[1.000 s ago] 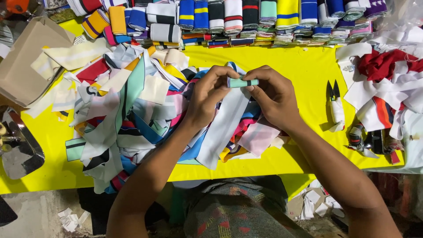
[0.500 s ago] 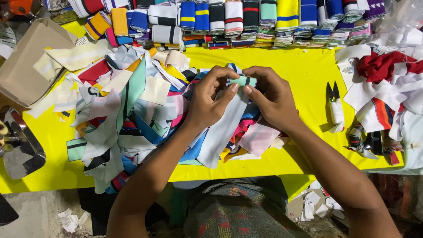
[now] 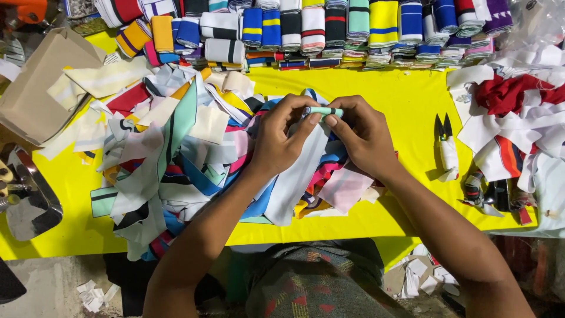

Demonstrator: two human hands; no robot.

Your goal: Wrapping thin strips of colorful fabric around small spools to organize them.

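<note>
My left hand (image 3: pixel 281 136) and my right hand (image 3: pixel 364 134) meet over a heap of loose ribbed fabric strips (image 3: pixel 188 147) on a yellow table (image 3: pixel 406 100). Between their fingertips both hands pinch one small mint-green strip (image 3: pixel 322 111), rolled or folded tight. A long pale strip (image 3: pixel 297 176) hangs down from under the hands toward me. The strips in the heap are white, blue, pink, green and striped, and they overlap each other.
Rolled striped fabric bands (image 3: pixel 306 29) line the far edge. A small thread snipper (image 3: pixel 446 144) lies right of my hands. More white and red fabric (image 3: pixel 512 112) is piled at the right. A brown paper bag (image 3: pixel 41 88) and a metal tool (image 3: pixel 23 200) sit at the left.
Both hands stay together on the mint-green strip; the fingers have shifted slightly and the strip looks more tightly gathered.
</note>
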